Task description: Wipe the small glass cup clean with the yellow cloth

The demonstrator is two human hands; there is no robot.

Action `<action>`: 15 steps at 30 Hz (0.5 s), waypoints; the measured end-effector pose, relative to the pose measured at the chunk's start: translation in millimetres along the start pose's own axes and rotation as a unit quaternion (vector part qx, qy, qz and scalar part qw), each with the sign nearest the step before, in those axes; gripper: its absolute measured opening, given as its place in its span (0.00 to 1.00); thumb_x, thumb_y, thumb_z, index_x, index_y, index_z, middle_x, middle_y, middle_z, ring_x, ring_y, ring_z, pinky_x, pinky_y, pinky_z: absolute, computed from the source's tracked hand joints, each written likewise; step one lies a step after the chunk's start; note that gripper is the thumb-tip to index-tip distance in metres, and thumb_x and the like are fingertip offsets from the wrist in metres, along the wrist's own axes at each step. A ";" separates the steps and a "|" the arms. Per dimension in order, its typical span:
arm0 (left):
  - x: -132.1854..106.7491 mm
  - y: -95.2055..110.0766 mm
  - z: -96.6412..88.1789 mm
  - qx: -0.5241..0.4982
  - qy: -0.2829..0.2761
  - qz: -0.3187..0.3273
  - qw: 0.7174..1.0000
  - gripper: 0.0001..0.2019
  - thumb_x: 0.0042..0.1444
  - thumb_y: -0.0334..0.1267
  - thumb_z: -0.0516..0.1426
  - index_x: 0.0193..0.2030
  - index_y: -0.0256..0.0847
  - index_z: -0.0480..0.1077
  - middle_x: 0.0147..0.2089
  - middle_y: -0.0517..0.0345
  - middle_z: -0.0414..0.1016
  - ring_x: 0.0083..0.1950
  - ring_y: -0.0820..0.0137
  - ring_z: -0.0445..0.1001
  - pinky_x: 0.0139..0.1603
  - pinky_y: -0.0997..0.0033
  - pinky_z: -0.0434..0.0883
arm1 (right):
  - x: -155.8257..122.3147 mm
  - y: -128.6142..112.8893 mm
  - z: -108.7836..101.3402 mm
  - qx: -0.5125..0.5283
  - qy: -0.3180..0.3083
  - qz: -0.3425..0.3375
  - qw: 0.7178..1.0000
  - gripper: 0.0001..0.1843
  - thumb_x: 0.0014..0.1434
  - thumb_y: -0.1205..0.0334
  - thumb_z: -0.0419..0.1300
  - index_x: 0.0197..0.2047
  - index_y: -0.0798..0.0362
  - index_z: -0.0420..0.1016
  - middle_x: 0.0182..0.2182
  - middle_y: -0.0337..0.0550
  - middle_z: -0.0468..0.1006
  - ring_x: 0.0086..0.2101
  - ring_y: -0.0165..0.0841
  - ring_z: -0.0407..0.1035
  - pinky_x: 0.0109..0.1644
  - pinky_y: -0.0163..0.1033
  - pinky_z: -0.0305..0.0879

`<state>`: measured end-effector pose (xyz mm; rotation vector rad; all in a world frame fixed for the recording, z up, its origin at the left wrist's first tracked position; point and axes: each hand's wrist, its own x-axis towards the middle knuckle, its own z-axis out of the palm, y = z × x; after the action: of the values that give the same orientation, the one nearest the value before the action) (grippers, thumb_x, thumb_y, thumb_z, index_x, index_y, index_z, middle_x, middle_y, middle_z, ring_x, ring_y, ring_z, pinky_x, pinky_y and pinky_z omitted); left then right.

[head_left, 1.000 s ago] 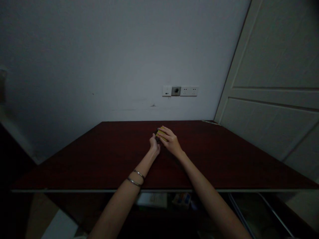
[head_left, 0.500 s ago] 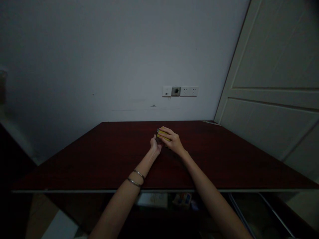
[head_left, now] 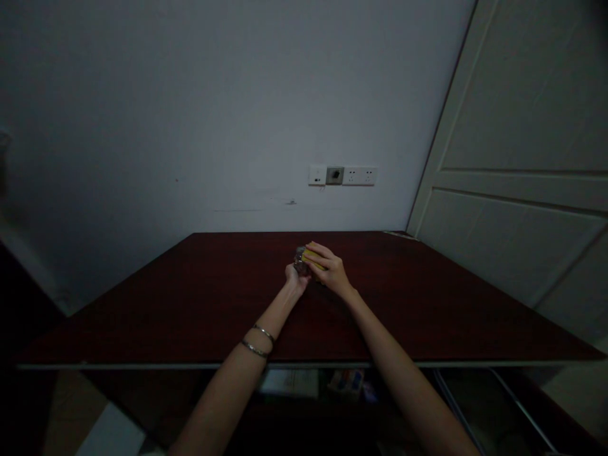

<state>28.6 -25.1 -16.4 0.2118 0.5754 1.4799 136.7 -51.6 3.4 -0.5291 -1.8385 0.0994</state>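
Note:
Over the middle of the dark red tabletop [head_left: 228, 291], both hands meet. My left hand [head_left: 297, 277], palm up, is closed around the lower part of a small, clear, shiny glass-like object [head_left: 299, 256]; its exact kind is hard to make out in the dim light. My right hand [head_left: 332, 269] grips a yellow cloth or sponge [head_left: 311, 254], fingers laid across it. The yellow piece presses against the right side of the shiny object and hides part of it. Two bangles [head_left: 256, 348] circle my left forearm.
A pale wall with a row of sockets [head_left: 342, 175] stands behind the table. At the right is a white panelled door [head_left: 517, 190]. Below the front edge, a white box [head_left: 291, 382] and a colourful package [head_left: 346, 382] show dimly.
The shiny object shows more to the left of the yellow piece now. My left fingers have shifted lower around it; my right hand has barely moved.

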 end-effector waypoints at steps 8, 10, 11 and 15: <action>1.3 -0.4 -0.9 0.077 -0.010 -0.002 0.997 0.12 0.51 0.30 0.44 0.25 0.34 0.67 0.21 0.54 0.69 0.20 0.72 0.67 0.20 0.76 0.61 | 3.5 -3.4 -2.4 -0.008 0.081 0.074 0.994 0.13 0.54 0.62 0.57 0.44 0.44 0.75 0.47 0.41 0.73 0.49 0.36 0.66 0.55 0.46 0.62; 1.3 0.2 -1.6 0.080 -0.008 0.001 0.997 0.12 0.52 0.30 0.44 0.26 0.34 0.67 0.21 0.55 0.69 0.20 0.73 0.67 0.20 0.76 0.61 | 2.5 -2.6 -2.6 -0.008 0.068 0.063 0.996 0.13 0.54 0.63 0.57 0.43 0.44 0.75 0.48 0.41 0.73 0.50 0.36 0.65 0.55 0.46 0.61; 1.4 0.8 -1.9 0.077 -0.005 0.001 0.997 0.12 0.52 0.31 0.44 0.26 0.34 0.67 0.21 0.55 0.69 0.19 0.73 0.67 0.21 0.76 0.61 | 1.8 -2.2 -2.4 -0.006 0.057 0.051 0.997 0.13 0.54 0.63 0.57 0.43 0.44 0.75 0.48 0.40 0.72 0.51 0.36 0.64 0.56 0.46 0.61; 1.5 3.3 -2.1 0.065 0.004 0.002 0.998 0.11 0.53 0.32 0.46 0.26 0.35 0.67 0.20 0.56 0.68 0.19 0.75 0.66 0.22 0.77 0.62 | 0.7 -2.1 -1.6 0.007 0.029 0.021 0.999 0.13 0.53 0.64 0.58 0.42 0.43 0.75 0.48 0.40 0.72 0.51 0.36 0.63 0.56 0.46 0.60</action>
<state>24.8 -23.7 -17.0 0.3082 0.6784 1.4499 137.4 -53.5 5.3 -0.5552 -1.7692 0.1251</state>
